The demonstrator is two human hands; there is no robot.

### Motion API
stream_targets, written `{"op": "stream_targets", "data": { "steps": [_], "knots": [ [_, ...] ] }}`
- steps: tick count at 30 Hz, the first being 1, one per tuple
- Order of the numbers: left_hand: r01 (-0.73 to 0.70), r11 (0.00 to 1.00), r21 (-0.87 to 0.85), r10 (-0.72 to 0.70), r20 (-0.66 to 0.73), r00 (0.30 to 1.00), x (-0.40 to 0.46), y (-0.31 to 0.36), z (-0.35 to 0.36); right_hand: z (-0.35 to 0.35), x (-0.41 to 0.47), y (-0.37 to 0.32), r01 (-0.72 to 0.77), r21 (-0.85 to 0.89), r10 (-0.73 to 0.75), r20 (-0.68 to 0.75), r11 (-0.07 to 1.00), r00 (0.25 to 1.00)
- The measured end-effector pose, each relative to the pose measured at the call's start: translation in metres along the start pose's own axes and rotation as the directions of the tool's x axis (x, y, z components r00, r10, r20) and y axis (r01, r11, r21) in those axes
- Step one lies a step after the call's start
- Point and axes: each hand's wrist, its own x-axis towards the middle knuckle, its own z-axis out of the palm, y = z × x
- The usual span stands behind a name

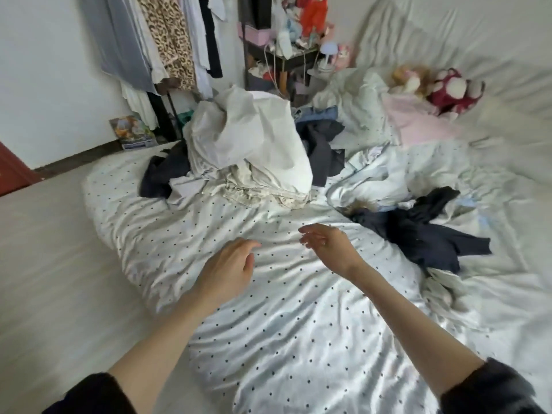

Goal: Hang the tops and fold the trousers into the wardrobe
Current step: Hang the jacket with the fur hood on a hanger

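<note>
A: Item one, the clothes for sorting?

B: A heap of pale garments [251,150], cream and white, crumpled, sits at the far middle of the dotted bedsheet [286,339]. Dark garments [321,144] lie under and beside it, showing on its left and right edges. A separate dark navy garment [418,231] lies spread to the right, well apart from the heap.

A: Hands?

B: Left hand [227,267], fingers loosely extended, holding nothing, over the sheet in front of the heap. Right hand [328,246], fingers relaxed and slightly parted, also holding nothing, near the navy garment but not touching it. Whether either hand touches the sheet cannot be told. Both forearms bare, dark sleeves pushed up.

A: Hanging space?

B: A clothes rail, top left, with hung garments [167,40]: grey, white, a leopard print, a black one.

A: Remainder?

B: A cluttered shelf unit [283,55] behind the heap, with a pink box and small toys. Soft toys [442,85] at the upper right, on rumpled pale bedding beside a pink cloth [418,121]. A colourful box [134,132] on the floor by the white wall.
</note>
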Motion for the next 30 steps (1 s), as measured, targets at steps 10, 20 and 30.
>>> {"op": "stream_targets", "data": {
  "steps": [10,20,30],
  "knots": [
    [-0.151,0.983,0.108,0.086,0.456,0.886,0.14,0.071,0.174,-0.097,0.062,0.209,-0.409,-0.157,0.372,-0.218,0.899,0.902],
    [-0.139,0.943,0.304,-0.094,0.64,0.763,0.179,0.02,0.278,-0.079,0.187,0.289,-0.387,-0.251,0.333,-0.232,0.887,0.914],
    [-0.089,0.971,0.22,-0.094,0.701,0.707,0.19,0.01,0.292,-0.052,0.217,0.301,-0.455,-0.234,0.373,-0.321,0.859,0.87]
  ]
}}
